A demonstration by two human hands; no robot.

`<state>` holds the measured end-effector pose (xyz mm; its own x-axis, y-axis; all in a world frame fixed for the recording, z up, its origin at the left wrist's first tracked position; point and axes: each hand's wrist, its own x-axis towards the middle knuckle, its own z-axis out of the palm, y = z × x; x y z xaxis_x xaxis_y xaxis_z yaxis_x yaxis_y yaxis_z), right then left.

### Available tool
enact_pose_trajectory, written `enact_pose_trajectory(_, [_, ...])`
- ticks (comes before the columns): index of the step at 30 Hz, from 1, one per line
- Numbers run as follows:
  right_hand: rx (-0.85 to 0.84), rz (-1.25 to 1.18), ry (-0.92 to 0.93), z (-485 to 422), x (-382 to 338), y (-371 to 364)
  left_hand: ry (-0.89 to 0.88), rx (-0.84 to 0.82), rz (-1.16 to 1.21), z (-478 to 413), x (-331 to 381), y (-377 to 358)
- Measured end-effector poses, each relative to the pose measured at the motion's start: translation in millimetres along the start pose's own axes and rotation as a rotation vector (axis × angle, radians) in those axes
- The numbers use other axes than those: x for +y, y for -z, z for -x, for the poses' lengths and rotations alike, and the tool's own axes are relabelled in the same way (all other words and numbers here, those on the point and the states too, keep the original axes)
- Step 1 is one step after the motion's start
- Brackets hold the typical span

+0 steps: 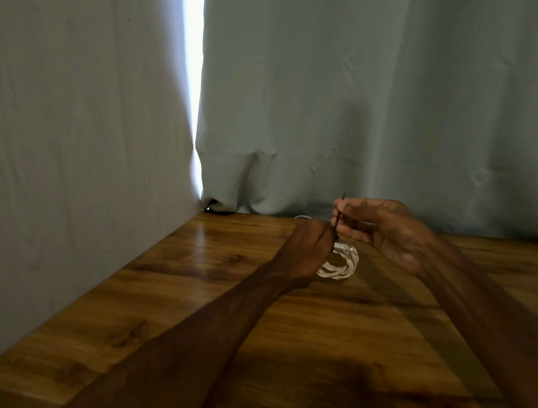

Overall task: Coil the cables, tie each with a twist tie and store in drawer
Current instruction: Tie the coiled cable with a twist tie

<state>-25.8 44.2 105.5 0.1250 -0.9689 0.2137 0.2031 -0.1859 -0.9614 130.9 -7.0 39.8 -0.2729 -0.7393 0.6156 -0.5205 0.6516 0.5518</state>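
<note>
Your left hand [310,249] is over the far middle of the tabletop [202,273], back of the hand toward the camera, fingers curled under. The coiled white cable [343,264] comes out from under that hand on its right side, so you hold it there. The coil's lower loops sit at or just above the wood; contact cannot be told. Your right hand [382,227] is just beside the left, palm turned up and toward you, thumb and fingertips pinching a thin dark twist tie [336,221]. The tie runs slanted, upper tip clear above your right fingers, lower end going down to your left fingers at the coil. Near the far edge, just behind your left hand, a bit of another white cable [301,217] shows against the curtain [349,101]. A wall [61,123] stands along the tabletop's left edge.
</note>
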Motion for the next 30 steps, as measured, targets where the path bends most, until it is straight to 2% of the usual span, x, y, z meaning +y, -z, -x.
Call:
enact_pose_trajectory(3, [0.117, 0.01, 0.104, -3.3, 6.1, 2.3, 0.028, -0.015, 0.021, 1.1, 11.9, 1.4])
enact_pose_trajectory(6, [0.265, 0.294, 0.192, -9.6, 17.5, 11.4, -0.012, -0.003, -0.016, 1.1, 22.7, -2.5])
enact_pose_trajectory(11, [0.251, 0.529, 0.099, -16.6, 33.2, 10.1, -0.079, 0.083, -0.044, 1.0, 15.0, -7.8])
enact_pose_trajectory(13, [0.227, 0.577, 0.067, -18.1, 33.1, 10.0, -0.214, 0.18, -0.15, 4.1, 18.3, -2.8])
enact_pose_trajectory(14, [0.228, 0.579, 0.047, -19.0, 32.5, 10.9, -0.283, 0.17, -0.211, 8.1, 18.6, -2.8])
enact_pose_trajectory(16, [0.257, 0.552, -0.01, -21.1, 30.6, 13.2, -0.524, 0.313, -0.464, 10.2, 5.3, -9.4])
enact_pose_trajectory(19, [0.288, 0.488, -0.126, -21.8, 27.9, 15.6, -0.646, 0.446, -0.644, 0.6, 0.9, -15.6])
enact_pose_trajectory(22, [0.279, 0.431, -0.239, -21.5, 27.0, 19.0, -0.652, 0.451, -0.694, -1.5, 2.9, -20.8])
enact_pose_trajectory(25, [0.157, 0.374, -0.329, -19.5, 26.6, 24.1, -0.654, 0.412, -0.651, -2.5, -3.5, -26.5])
enact_pose_trajectory(30, [0.098, 0.307, -0.436, -27.8, 36.7, 34.7, -0.475, 0.327, -0.516, 1.2, 8.5, -19.4])
